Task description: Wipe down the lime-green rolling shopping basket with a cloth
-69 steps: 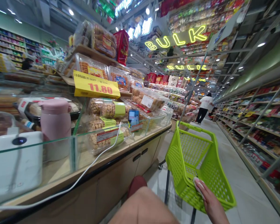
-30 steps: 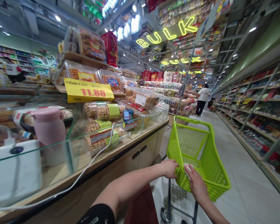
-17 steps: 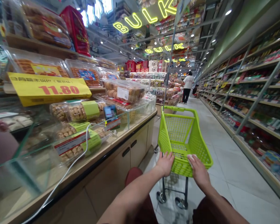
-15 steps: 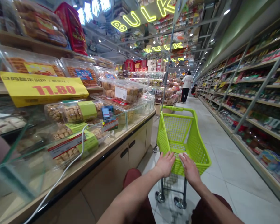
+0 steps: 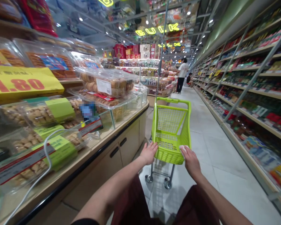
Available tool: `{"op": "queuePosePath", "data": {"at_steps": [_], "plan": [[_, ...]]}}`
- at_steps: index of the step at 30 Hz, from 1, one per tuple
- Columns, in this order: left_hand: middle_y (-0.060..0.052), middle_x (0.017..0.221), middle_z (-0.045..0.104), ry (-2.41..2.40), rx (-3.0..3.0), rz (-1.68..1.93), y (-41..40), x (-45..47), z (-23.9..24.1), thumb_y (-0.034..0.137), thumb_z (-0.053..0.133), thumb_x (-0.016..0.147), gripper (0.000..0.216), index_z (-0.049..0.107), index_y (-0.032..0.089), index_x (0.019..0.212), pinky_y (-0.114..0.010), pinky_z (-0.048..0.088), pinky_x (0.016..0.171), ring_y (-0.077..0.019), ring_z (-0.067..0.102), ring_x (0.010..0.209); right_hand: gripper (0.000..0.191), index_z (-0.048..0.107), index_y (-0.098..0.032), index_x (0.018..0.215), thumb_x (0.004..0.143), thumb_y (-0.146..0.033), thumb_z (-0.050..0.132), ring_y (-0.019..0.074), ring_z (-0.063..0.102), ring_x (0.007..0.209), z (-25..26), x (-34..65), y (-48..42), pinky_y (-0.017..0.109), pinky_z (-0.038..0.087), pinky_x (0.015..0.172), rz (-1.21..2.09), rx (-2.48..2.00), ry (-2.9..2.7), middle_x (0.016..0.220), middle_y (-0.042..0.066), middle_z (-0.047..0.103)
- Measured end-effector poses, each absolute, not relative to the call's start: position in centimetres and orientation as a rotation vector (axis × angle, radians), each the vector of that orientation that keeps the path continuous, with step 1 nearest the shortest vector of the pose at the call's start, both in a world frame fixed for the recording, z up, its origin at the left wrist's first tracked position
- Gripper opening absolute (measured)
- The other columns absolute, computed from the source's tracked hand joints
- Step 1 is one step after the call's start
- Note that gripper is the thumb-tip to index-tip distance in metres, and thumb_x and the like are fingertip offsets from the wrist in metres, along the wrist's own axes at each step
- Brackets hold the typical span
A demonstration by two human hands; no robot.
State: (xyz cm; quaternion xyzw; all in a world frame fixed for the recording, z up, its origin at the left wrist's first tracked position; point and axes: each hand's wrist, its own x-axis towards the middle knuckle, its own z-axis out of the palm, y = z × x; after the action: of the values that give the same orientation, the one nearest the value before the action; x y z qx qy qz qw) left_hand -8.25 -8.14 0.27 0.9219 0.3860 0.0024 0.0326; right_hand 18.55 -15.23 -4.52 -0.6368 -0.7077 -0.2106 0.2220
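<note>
A small lime-green shopping cart [image 5: 170,154] with a perforated plastic basket stands in front of me on the aisle floor. At the basket's near left corner is my left hand [image 5: 148,153], fingers stretched out and lying against the rim, with nothing seen in it. By the near right corner, my right hand [image 5: 191,161] has its fingers bent over a white wad like a tissue [image 5: 183,149]. That wad is pressed at the basket's right edge. A tall thin pole [image 5: 159,62] rises from the cart's far left side. No goods show inside the basket.
Along the left runs a counter [image 5: 131,128] with packed cookies [image 5: 107,82], a yellow price sign [image 5: 21,83] and a white cable [image 5: 46,156]. Stocked shelves [image 5: 259,78] line the right. A person [image 5: 182,73] stands farther down the aisle.
My hands have moved apart, from the middle of the near rim to its left and right corners. The left-hand counter goods have shifted left in view, and the cart appears slightly farther away.
</note>
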Motion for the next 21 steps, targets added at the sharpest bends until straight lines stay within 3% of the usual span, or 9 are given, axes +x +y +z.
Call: {"op": "queuePosePath", "data": {"at_steps": [9,17,21], "plan": [[-0.005,0.146,0.017,1.289,2.802,-0.028,-6.0,-6.5,0.4,0.018,0.048,0.069,0.073,0.02,0.019,0.136,-0.052,0.013,0.104,-0.0266,0.012,0.132,0.042,0.054,-0.017,0.114,0.079,-0.005,0.033,0.0241,0.037,0.12,-5.5,15.6,-10.2,0.046,0.03,0.099,-0.416,-1.57,-1.884,0.123,0.011,0.049],[-0.004,0.146,0.014,1.334,2.81,-0.013,-5.2,-5.8,-0.3,0.019,0.049,0.069,0.075,0.017,0.018,0.137,-0.051,0.016,0.104,-0.0265,0.011,0.132,0.053,0.043,-0.016,0.125,0.075,-0.002,0.034,0.024,0.028,0.126,-5.2,9.4,-7.4,0.046,0.031,0.099,-0.248,-1.465,-1.954,0.133,0.012,0.039],[-0.002,0.146,0.015,1.359,2.849,0.005,-4.8,-6.3,-0.4,0.016,0.046,0.071,0.073,0.017,0.022,0.137,-0.051,0.011,0.105,-0.0261,0.007,0.133,0.05,0.041,-0.021,0.127,0.08,-0.004,0.033,0.0229,0.026,0.128,-5.1,11.0,-7.4,0.046,0.029,0.1,-0.27,-1.469,-2.088,0.134,0.008,0.039]]}}
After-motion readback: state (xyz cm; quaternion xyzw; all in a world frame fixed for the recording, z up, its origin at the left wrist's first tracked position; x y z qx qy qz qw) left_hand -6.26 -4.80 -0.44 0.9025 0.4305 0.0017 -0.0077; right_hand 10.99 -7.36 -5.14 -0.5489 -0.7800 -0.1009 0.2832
